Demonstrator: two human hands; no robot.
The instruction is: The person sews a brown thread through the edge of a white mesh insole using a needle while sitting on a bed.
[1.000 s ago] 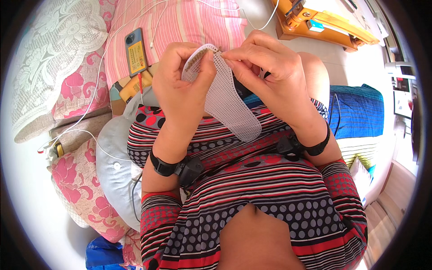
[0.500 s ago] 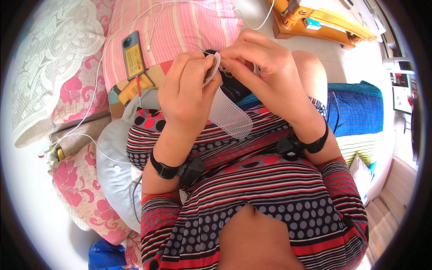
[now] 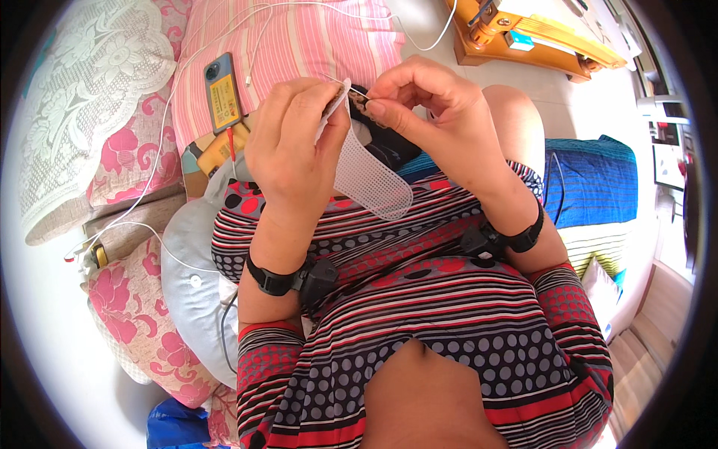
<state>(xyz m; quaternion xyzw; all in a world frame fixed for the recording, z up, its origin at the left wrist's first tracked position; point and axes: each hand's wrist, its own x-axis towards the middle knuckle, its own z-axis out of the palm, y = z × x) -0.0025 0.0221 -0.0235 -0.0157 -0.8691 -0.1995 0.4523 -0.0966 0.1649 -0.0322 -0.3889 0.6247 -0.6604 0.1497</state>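
My left hand (image 3: 295, 146) is closed on a white plastic mesh piece (image 3: 372, 183), pinching its upper end between thumb and fingers. The mesh is a long strip with a rounded lower end, hanging over my lap. A brown patterned edge shows by the fingertips. On the other side, my right hand (image 3: 441, 112) pinches a thin pale strand (image 3: 359, 93) running to the mesh's top; whether it is thread or a needle I cannot tell. Behind the hands lies a dark patterned cloth (image 3: 393, 146), partly hidden.
A phone (image 3: 223, 93) with a red cable rests on a pink striped cushion (image 3: 314, 45), beside a yellow object (image 3: 217, 153). White cables (image 3: 161, 135) cross the left side. Wooden furniture (image 3: 523, 37) stands far right, and a blue striped cloth (image 3: 598, 179) lies to the right.
My left hand has shifted left and tilted the mesh, whose lower end moved slightly left and up. My right hand stays close by, and the gap between the fingertips has widened.
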